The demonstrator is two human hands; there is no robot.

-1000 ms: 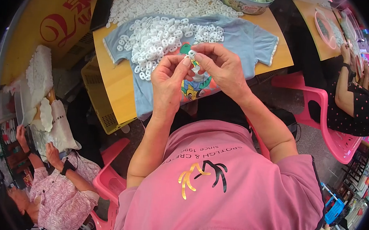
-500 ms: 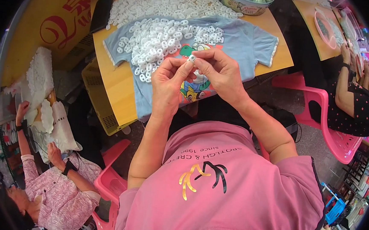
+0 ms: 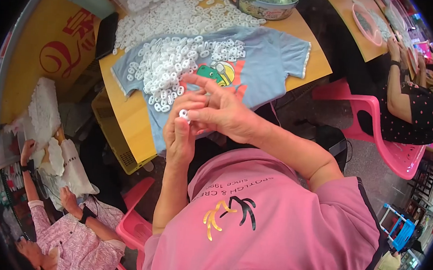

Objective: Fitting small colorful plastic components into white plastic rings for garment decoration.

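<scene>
Close to my body, near the shirt's lower edge, both hands meet around a small white oval piece with a hole (image 3: 184, 114). My left hand (image 3: 177, 132) is closed on it, thumb upright just below the piece. From the right, my right hand (image 3: 230, 115) presses its thumb to the piece's side; its index finger stretches out toward the pile, and the other fingertips are partly hidden. Beyond my hands, a heap of similar white two-holed pieces (image 3: 174, 62) lies on a light blue T-shirt (image 3: 264, 58) with a cartoon print.
More white pieces (image 3: 159, 18) cover the far part of the yellow table (image 3: 112, 87). At the back are a round metal tin (image 3: 265, 8) and a dark phone-like slab (image 3: 107, 34). A yellow crate (image 3: 120, 143) stands below left. Seated people flank me, near pink chairs (image 3: 373, 121).
Both hands have come down and left, nearer my body, with the white piece. My right index finger has straightened away from it. The whole view has shifted slightly.
</scene>
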